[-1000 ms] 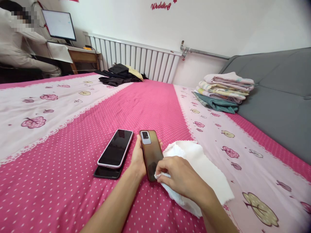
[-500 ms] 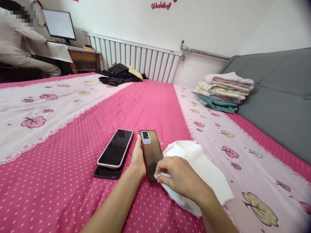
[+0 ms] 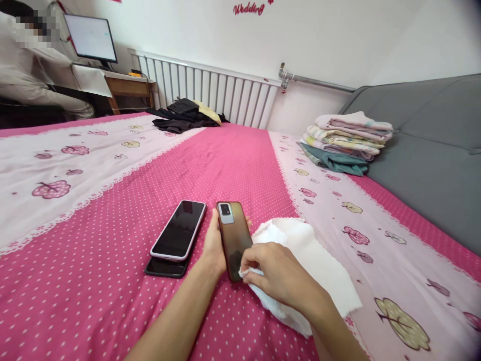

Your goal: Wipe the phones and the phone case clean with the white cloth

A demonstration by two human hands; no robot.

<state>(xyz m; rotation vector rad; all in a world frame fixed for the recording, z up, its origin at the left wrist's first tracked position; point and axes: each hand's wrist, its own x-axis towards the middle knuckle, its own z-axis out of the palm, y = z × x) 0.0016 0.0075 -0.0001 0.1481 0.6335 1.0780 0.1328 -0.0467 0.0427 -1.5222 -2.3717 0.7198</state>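
Note:
My left hand grips a brown phone from below, back side up, its camera at the far end. My right hand pinches a white cloth and presses a corner of it against the phone's near end. The rest of the cloth lies spread on the pink dotted bedsheet. Just left of my left hand, a phone with a pale pink edge lies screen up on top of a black phone.
A stack of folded cloths sits at the far right by a grey sofa back. Dark clothes lie at the bed's far edge before a white radiator. A person sits at a desk with a monitor, far left.

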